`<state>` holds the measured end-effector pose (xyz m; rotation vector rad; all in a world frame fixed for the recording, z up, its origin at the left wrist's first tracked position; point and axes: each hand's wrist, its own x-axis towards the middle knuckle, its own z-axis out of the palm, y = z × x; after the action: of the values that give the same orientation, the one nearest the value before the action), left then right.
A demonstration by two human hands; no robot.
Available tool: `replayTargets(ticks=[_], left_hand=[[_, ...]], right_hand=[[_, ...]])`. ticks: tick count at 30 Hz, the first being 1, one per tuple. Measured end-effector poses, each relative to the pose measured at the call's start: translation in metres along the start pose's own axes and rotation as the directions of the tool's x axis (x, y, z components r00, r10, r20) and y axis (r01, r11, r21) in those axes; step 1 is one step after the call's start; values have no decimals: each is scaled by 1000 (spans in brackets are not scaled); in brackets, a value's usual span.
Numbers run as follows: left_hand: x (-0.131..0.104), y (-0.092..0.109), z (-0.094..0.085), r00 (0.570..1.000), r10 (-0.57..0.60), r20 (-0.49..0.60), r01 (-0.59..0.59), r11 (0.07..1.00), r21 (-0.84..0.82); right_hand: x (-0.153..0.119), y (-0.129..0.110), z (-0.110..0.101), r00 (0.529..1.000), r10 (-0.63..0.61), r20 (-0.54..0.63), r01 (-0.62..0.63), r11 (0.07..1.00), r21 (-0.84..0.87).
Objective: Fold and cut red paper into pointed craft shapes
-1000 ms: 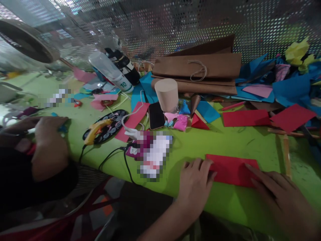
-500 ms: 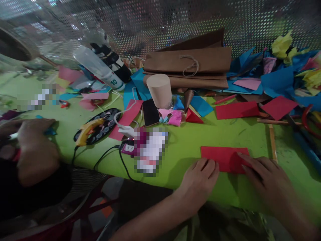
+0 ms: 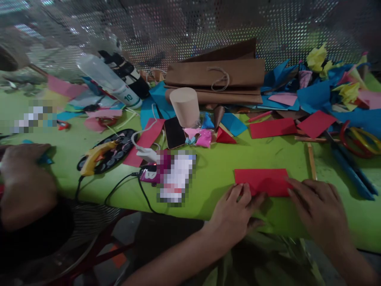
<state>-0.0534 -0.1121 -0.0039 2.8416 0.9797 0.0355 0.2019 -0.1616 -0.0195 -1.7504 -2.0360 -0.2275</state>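
Observation:
A red paper rectangle [image 3: 264, 178] lies on the green table before me. My left hand [image 3: 233, 212] rests at its lower left corner, fingertips on the paper, with the thumb and a finger spread apart. At the right end, my right hand [image 3: 320, 204] touches the paper's edge with its fingers stretched out. Neither hand is wrapped round anything. More red paper pieces [image 3: 273, 128] lie farther back, and a wooden pencil or stick [image 3: 311, 161] lies beyond my right hand.
Scissors [image 3: 354, 171] lie at the right. A yellow glue gun [image 3: 97, 157], a phone [image 3: 174, 133], a pale cylinder [image 3: 185, 107] and a bottle [image 3: 108, 81] stand or lie to the left. Brown paper [image 3: 214, 75] is behind. Another person's arm [image 3: 28, 186] is at far left.
The view has shifted slightly to the right. My left thumb and a finger have spread away from the paper's lower edge. The right hand has stayed at the paper's right end.

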Motion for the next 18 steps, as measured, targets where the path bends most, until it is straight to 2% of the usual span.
replayTargets(ticks=[2,6,8,12,18], left_hand=[[-1,0,4,1000,12,-29,-12,1000,15],[-3,-1,9,996,30,-83,-27,999,40],[-3,-1,9,995,36,-89,-32,998,47],[-2,-2,5,997,24,-80,-22,999,25],[-4,-8,-1,997,40,-59,-42,999,-20]], right_hand=[[-3,-16,-6,998,-67,-4,67,998,11],[-10,-52,-5,954,-251,166,222,959,179],[-16,-59,-1,941,-270,202,237,955,177],[-28,-49,0,935,-231,269,212,972,98],[-45,-26,-9,961,-149,234,152,988,8]])
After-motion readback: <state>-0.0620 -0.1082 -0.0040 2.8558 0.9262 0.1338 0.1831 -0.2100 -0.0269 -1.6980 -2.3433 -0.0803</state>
